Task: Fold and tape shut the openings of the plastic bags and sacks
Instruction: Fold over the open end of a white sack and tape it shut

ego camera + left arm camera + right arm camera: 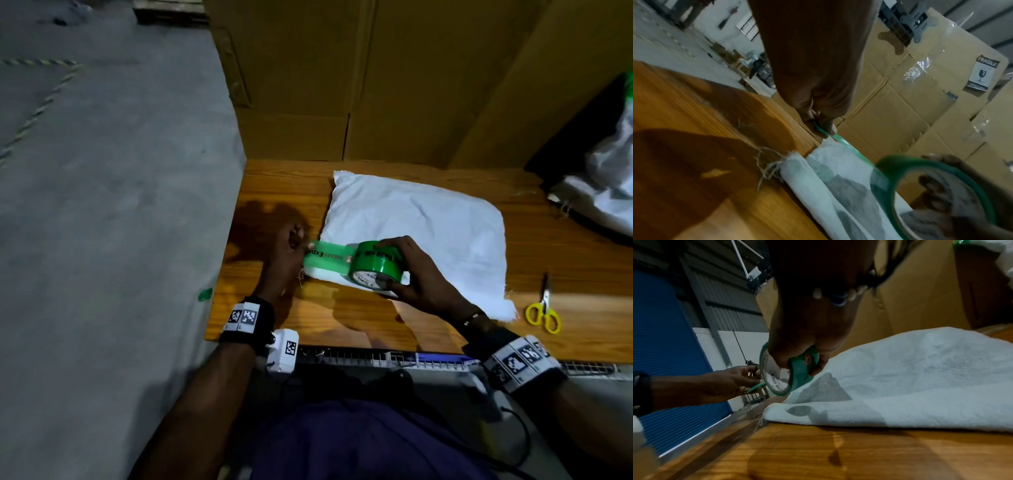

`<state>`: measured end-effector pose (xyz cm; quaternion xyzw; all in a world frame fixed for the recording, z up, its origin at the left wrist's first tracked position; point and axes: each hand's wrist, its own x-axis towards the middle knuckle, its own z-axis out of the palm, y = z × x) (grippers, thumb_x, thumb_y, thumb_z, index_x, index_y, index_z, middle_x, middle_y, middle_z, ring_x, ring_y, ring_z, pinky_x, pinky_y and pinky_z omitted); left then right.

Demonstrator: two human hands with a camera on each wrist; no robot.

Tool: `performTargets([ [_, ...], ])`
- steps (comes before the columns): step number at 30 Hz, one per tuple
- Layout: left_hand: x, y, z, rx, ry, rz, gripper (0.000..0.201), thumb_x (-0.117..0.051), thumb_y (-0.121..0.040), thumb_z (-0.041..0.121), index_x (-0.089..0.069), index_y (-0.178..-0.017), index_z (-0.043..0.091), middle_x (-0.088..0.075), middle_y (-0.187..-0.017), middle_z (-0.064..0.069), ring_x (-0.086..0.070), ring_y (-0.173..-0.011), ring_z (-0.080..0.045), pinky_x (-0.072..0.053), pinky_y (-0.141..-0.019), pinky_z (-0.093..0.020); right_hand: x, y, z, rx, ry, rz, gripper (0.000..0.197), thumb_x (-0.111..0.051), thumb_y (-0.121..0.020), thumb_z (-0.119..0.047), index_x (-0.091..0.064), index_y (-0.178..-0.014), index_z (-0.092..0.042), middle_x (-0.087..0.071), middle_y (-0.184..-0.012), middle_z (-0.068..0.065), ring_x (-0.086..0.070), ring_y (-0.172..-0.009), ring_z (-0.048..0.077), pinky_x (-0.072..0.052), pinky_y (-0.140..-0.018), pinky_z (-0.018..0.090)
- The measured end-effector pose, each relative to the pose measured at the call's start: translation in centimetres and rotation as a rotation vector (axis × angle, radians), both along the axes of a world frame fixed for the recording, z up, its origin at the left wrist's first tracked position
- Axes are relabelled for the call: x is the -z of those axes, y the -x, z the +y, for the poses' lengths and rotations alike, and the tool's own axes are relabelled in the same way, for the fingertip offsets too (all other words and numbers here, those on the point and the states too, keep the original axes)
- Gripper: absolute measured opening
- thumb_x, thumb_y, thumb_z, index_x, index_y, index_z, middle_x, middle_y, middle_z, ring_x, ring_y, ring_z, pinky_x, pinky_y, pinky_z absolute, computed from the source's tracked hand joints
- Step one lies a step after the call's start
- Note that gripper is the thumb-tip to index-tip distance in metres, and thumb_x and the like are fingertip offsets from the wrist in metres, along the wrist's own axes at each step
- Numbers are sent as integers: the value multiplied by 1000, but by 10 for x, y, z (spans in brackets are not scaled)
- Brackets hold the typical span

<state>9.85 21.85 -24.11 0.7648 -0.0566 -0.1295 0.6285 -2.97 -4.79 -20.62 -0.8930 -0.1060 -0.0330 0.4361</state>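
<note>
Gripping the green tape roll (375,265) at frame centre, the right hand (416,274) is stretching a strip (327,257) over the white sack's (411,222) folded edge on the counter (565,253) while the left hand (286,255) is pinching its free end; next, pressing it down and cutting.

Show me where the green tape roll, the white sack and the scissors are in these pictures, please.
green tape roll (375,265): head view, on the roll's green outer band.
white sack (428,219): head view, on the bare middle of its cloth.
scissors (544,313): head view, on the yellow handles, on the table.
</note>
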Motion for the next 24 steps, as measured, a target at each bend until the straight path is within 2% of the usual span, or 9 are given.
performTargets([
  [2, 1, -3, 6, 36, -27, -65, 21, -58, -98, -7, -59, -113, 8, -64, -113, -17, -63, -99, -16, -57, -86, -37, -1, -2, 2, -16, 114, 13, 61, -79, -94, -24, -48, -146, -14, -47, -127, 1, -57, -110, 19, -50, -88, 18],
  [4, 7, -3, 8, 73, -81, -142, 16, -53, -95, -11, -61, -101, 1, -65, -104, -18, -63, -93, -13, -54, -85, -30, -3, -5, 8, -5, 254, 18, 64, -79, -93, -24, -46, -148, -18, -43, -125, 1, -56, -102, 22, -43, -78, 11],
  [7, 23, -8, 9, 101, -146, -122, 14, -53, -101, -8, -66, -97, -7, -70, -104, -13, -68, -92, -2, -54, -80, -18, -5, -11, 18, -9, 389, 18, 65, -77, -91, -20, -46, -147, -26, -43, -128, 6, -54, -108, 27, -53, -75, 32],
  [8, 28, -9, 10, 108, -166, -102, 15, -53, -102, -5, -68, -100, -4, -72, -107, -10, -69, -95, -1, -56, -81, -20, -4, -13, 21, -16, 413, 33, 66, -79, -91, -22, -46, -148, -26, -43, -131, 6, -53, -112, 28, -57, -79, 38],
  [10, 36, -16, 10, 123, -231, -82, 18, -56, -103, 8, -73, -103, 12, -73, -112, -2, -70, -102, -7, -61, -86, -35, -2, -16, 26, -18, 432, 60, 69, -82, -90, -29, -48, -150, -26, -41, -136, 8, -52, -116, 30, -60, -86, 44],
  [13, 36, -21, 10, 142, -281, -44, 20, -61, -100, 14, -73, -95, 29, -74, -110, 1, -71, -104, -14, -62, -88, -47, 3, -17, 34, -18, 447, 70, 66, -81, -91, -32, -50, -150, -25, -40, -137, 9, -52, -116, 32, -59, -87, 47],
  [17, 38, -22, 6, 180, -301, -18, 20, -79, -90, 7, -73, -106, 17, -71, -115, 0, -69, -110, -19, -61, -94, -45, 5, -20, 36, 4, 479, 91, 68, -82, -90, -30, -51, -150, -25, -39, -138, 10, -51, -117, 34, -59, -84, 48],
  [21, 50, -26, 7, 200, -366, 11, 33, -84, -85, 8, -72, -115, 10, -65, -127, -5, -66, -115, -22, -60, -95, -42, 10, -25, 36, -2, 548, 105, 68, -81, -90, -34, -51, -150, -27, -41, -137, 10, -51, -116, 33, -58, -82, 47],
  [24, 57, -27, 9, 199, -380, 9, 39, -84, -85, 6, -70, -122, 7, -63, -131, -12, -64, -120, -24, -59, -93, -31, 12, -27, 39, -16, 577, 119, 68, -82, -89, -33, -52, -150, -28, -44, -136, 11, -52, -115, 33, -57, -82, 45],
])
